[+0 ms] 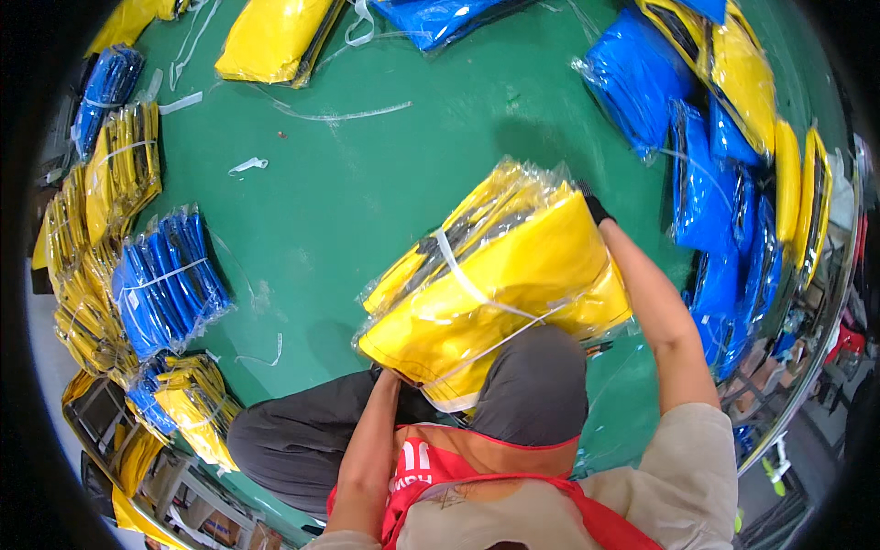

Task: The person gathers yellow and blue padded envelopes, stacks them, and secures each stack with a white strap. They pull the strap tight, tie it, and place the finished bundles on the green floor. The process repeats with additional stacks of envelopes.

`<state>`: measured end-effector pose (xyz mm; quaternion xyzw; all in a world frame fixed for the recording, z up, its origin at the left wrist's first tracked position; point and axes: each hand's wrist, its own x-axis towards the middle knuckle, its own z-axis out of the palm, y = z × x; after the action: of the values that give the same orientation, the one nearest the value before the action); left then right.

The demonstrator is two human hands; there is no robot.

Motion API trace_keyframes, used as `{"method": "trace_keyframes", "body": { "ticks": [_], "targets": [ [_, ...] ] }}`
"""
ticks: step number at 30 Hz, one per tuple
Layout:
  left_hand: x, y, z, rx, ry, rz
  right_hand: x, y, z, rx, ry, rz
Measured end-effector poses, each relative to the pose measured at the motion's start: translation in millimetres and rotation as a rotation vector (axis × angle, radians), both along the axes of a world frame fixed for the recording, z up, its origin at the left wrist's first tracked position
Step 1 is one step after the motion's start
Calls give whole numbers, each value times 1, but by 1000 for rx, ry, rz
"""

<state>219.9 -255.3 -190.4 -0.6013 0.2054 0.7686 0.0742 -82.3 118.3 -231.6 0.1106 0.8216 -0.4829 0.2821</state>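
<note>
A strapped bundle of yellow and black folded goods point(522, 266) in clear plastic wrap rests tilted against my raised knee. White strapping runs around it, and a thin white strip crosses its near face. My right hand point(597, 208), in a dark glove, grips the bundle's far right end; its fingertips are partly hidden by the plastic. At the near left lower edge, my left hand point(389, 376) holds the bundle from beneath, with most of its fingers out of sight behind it.
I sit with bent legs on a green surface point(302, 183). Strapped blue bundles point(174, 280) and yellow bundles point(124, 165) line the left side. Blue packages point(701, 183) and yellow packages point(742, 82) are heaped at the right. Loose white strap pieces point(344, 116) lie about.
</note>
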Motion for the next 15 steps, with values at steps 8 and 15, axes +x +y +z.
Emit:
{"method": "trace_keyframes", "body": {
  "ticks": [8, 15],
  "targets": [
    [-132, -107, 16, -61, 679, -619, 74, 48, 140, -696, 100, -634],
    [-273, -35, 175, -1501, 1179, -1640, 117, 53, 198, -935, 362, -926]
  ]
}}
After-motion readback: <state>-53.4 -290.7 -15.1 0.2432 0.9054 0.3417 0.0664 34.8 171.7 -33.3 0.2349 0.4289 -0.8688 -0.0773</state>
